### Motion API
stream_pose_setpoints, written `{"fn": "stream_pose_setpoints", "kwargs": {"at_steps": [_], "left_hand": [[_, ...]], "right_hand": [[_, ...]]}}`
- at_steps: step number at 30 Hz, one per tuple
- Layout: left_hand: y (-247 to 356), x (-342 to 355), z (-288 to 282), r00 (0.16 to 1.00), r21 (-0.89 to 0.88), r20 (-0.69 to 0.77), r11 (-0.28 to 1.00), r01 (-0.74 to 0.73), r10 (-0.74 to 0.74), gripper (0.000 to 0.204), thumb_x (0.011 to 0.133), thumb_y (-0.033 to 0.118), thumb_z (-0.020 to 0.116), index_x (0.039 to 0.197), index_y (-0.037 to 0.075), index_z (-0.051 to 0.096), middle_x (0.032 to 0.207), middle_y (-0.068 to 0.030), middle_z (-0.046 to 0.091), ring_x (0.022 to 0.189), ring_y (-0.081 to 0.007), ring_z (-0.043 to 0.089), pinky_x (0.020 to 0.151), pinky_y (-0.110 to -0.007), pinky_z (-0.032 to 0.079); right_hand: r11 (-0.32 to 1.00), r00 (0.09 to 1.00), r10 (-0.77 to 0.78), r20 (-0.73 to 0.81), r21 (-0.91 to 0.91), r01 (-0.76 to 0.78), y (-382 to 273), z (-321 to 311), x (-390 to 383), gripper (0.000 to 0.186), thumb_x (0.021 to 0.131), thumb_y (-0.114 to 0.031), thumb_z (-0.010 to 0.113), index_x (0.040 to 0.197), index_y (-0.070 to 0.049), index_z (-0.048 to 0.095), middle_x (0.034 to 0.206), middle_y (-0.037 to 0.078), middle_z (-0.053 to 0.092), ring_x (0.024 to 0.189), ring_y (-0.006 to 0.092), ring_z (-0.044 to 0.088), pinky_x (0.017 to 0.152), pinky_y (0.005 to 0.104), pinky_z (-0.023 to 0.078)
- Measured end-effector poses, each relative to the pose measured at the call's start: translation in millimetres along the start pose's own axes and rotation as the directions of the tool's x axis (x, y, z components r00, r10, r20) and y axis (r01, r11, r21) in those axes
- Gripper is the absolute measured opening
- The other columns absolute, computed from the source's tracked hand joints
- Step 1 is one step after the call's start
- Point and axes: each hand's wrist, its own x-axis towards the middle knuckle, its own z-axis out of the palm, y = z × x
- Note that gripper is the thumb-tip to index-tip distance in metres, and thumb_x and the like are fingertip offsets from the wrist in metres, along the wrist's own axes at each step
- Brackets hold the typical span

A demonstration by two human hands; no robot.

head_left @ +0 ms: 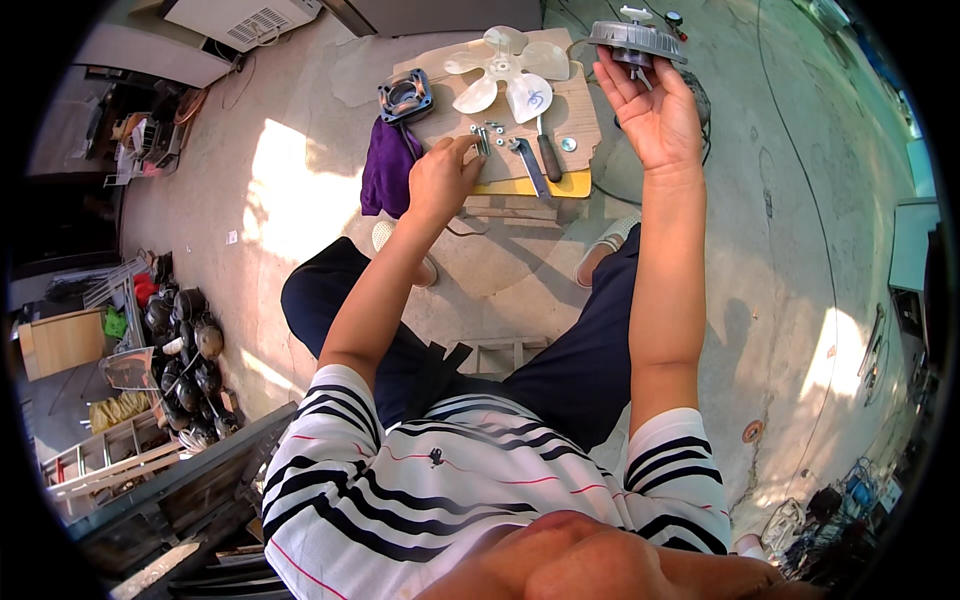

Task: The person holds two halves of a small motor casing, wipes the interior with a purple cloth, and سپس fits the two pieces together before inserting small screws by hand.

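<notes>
My right hand holds up a round grey ribbed motor cover beyond the board's far right corner. Its fingers are closed under the cover, around the dark lower part with a shaft; a small white fitting stands on top. Over the left of the cardboard-covered board, my left hand reaches to several small metal bolts. Its thumb and forefinger are bent and apart at the bolts, and I see nothing lifted in them. A motor stator with copper windings lies just beyond this hand.
A translucent fan blade lies at the back of the board. Nearer are a dark-handled screwdriver, a blue-grey flat bar and a small round disc. A purple cloth hangs over the left edge. Cables cross the floor at right.
</notes>
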Motion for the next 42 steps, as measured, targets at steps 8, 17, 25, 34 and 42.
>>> {"fn": "stream_pose_setpoints", "kwargs": {"at_steps": [8,17,25,34,42], "left_hand": [[-8,13,6,0.991,-0.017,-0.131,1.000,-0.022,0.019,0.026,0.088,0.026,0.069,0.111,0.016,0.073,0.085,-0.0098,0.069,0.071,-0.0248,0.065,0.064,-0.036,0.051],[10,33,21,0.996,0.133,-0.078,0.990,0.054,-0.044,0.028,0.086,0.029,0.064,0.110,0.018,0.074,0.092,-0.0122,0.073,0.083,-0.0308,0.070,0.071,-0.042,0.054],[9,35,20,0.994,0.145,-0.086,0.987,0.074,-0.062,0.024,0.082,0.027,0.066,0.101,0.015,0.074,0.092,-0.0115,0.073,0.083,-0.0313,0.070,0.072,-0.042,0.054],[9,8,-33,0.890,-0.886,0.257,0.276,0.373,-0.377,0.016,0.095,0.020,0.059,0.102,0.005,0.059,0.070,0.0041,0.048,0.057,-0.0068,0.042,0.052,-0.023,0.035],[-26,-20,-73,0.832,-0.836,0.516,-0.330,0.438,-0.204,0.013,0.098,0.010,0.045,0.100,-0.001,0.051,0.101,-0.0123,0.062,0.086,-0.0159,0.063,0.080,-0.028,0.058]], "right_hand": [[0.999,0.998,0.013,-0.054,-0.048,-0.015,-3,14,-9,0.036,0.102,-0.013,0.048,0.132,0.005,0.039,0.138,0.023,0.046,0.127,0.0459,0.052,0.110,0.0582,0.043],[0.999,0.999,0.010,0.031,0.041,-0.012,1,-15,9,0.036,0.102,-0.014,0.048,0.132,0.005,0.040,0.136,0.022,0.048,0.127,0.0456,0.052,0.110,0.0582,0.043],[0.997,0.999,0.036,0.031,0.067,-0.038,0,-18,12,0.032,0.103,-0.015,0.047,0.129,0.004,0.043,0.134,0.021,0.050,0.127,0.0455,0.052,0.110,0.0579,0.043],[0.999,0.999,0.025,0.033,0.041,-0.026,-1,-15,8,0.033,0.103,-0.015,0.048,0.129,0.004,0.043,0.133,0.021,0.051,0.126,0.0439,0.054,0.110,0.0566,0.044],[0.997,0.997,0.056,-0.059,-0.044,-0.059,10,-2,2,0.035,0.102,-0.019,0.051,0.129,0.003,0.045,0.132,0.020,0.052,0.125,0.0402,0.056,0.107,0.0530,0.047]]}}
